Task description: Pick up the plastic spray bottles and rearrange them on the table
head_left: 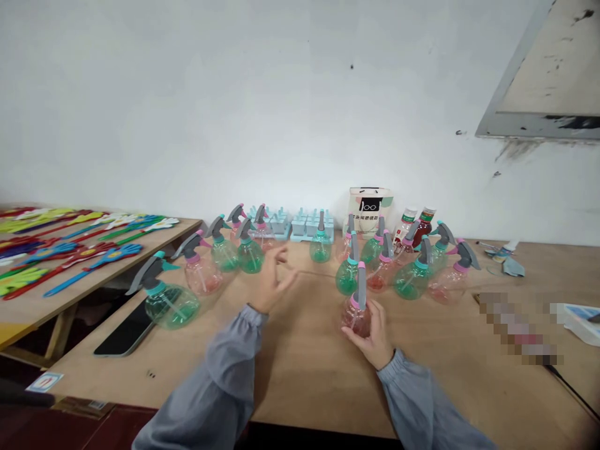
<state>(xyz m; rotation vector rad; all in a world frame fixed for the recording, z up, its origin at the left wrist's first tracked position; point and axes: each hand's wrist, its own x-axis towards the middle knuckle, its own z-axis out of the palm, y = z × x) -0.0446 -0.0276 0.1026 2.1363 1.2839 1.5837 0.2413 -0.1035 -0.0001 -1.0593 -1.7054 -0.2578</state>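
My right hand (372,334) is wrapped round the base of a pink spray bottle (357,309) with a grey trigger head, which stands upright on the wooden table (304,362). My left hand (274,278) hovers above the table to the left with its fingers apart and nothing in it. The nearest bottle to it is a green one (250,253). Several more green and pink spray bottles stand in a loose arc behind both hands, one green bottle (171,300) at the near left.
A black phone (124,331) lies near the table's left edge. Light blue moulds (300,225) and a white carton (370,209) stand against the wall. A second table (70,275) at the left carries coloured hand-shaped clappers. Small items lie at the right.
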